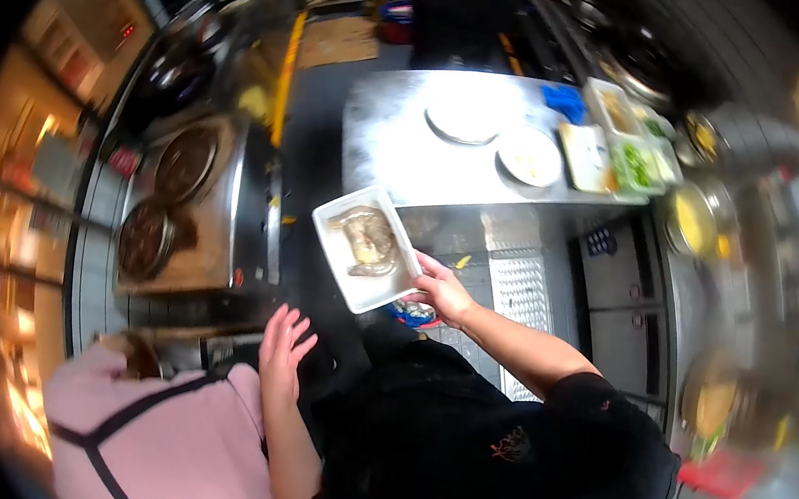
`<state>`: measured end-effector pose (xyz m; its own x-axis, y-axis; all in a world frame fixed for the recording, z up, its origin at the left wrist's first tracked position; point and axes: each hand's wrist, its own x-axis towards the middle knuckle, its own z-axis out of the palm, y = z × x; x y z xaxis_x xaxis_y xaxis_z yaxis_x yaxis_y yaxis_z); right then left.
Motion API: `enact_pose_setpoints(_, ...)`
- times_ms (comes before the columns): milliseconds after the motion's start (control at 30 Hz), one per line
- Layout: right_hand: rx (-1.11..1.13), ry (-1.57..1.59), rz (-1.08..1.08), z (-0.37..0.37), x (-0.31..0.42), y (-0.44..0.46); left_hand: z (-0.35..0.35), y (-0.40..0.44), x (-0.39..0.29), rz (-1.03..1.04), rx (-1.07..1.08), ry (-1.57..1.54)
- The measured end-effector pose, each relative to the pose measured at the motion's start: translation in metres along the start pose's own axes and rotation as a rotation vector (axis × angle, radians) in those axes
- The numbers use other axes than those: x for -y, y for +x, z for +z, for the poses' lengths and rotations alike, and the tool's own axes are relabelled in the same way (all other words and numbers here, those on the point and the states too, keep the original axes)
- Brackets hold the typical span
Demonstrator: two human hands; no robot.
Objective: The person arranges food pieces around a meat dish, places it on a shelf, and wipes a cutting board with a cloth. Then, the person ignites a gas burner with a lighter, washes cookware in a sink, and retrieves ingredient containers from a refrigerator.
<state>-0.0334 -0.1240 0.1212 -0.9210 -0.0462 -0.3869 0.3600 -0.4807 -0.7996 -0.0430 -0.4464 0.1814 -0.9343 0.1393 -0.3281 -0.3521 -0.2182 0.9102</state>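
Note:
A white rectangular tub (382,294) with greyish, wet-looking food (366,239) inside hangs in the air, tilted, over the dark floor. My right hand (442,290) grips it by its right side, fingers wrapped at the rim. To the left and lower down, my left hand (284,347) is raised with its fingers apart, holding nothing. It is near the shoulder of a person in a pink top with black straps. Beyond the tub stands a steel table (384,139) bearing a white round plate (461,123) and a white bowl (529,156).
A co-worker in pink (171,440) stands close at the lower left. Another person in black (461,15) is behind the table. Food containers (638,166) and a blue cloth (564,101) lie at the table's right. Round pans (185,164) sit on the left counter.

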Motion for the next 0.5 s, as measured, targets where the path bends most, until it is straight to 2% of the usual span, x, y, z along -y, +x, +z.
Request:
enact_pose_setpoints(167,-0.132,0.044,-0.085,-0.021,0.006,-0.039,0.02,0.017,0.023,-0.016,0.092,-0.064)
enact_pose_setpoints(233,-0.175,0.118,-0.183,-0.03,0.005,-0.067,0.031,0.032,0.045,-0.079,0.137,-0.041)
enact_pose_setpoints(300,-0.284,0.175,-0.132,-0.039,0.014,-0.115,0.05,0.031,0.069,-0.183,0.214,-0.019)
enact_pose_setpoints(500,-0.657,0.305,-0.28,-0.129,-0.005,-0.207,0.137,0.014,0.101,-0.266,0.483,0.154)
